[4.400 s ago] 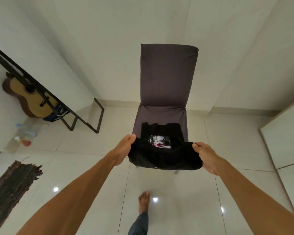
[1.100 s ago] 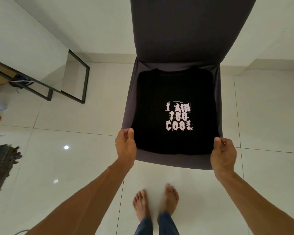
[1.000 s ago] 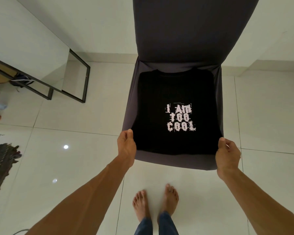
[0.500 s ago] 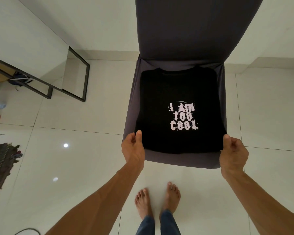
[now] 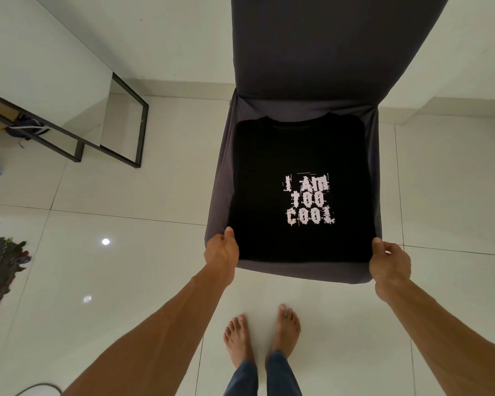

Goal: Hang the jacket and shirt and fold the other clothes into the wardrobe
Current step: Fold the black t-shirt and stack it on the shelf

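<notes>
At the bottom of the frame two bare feet [image 5: 262, 335] stand side by side on the glossy pale tiled floor [image 5: 132, 252], with blue jeans [image 5: 257, 378] cuffs just above them at the lower edge. A dark cable [image 5: 37, 386] curls in the lower left corner.

Both forearms reach up from the bottom corners toward the middle. The left hand [image 5: 222, 252] grips the near left corner of a folded black T-shirt [image 5: 297, 150], thumb laid on top of the cloth and the other fingers hidden beneath it. The right hand [image 5: 389, 261] pinches the near right corner, fingers curled and thumb pointing up along the edge.

The T-shirt lies flat on the seat of a chair [image 5: 312, 274] with a dark grey cover, right of centre in the frame, collar toward the backrest and hem toward the person. Its white print [image 5: 307, 202] reads "I AM TOO COOL" (set a little right of the garment's middle). The backrest rises to the top of the frame.

At the left edge lies a dark, ragged rug [image 5: 0, 270]. Farther off, in the upper left, a black metal frame [image 5: 139, 124] stands on the floor against the white wall [image 5: 160, 32].
</notes>
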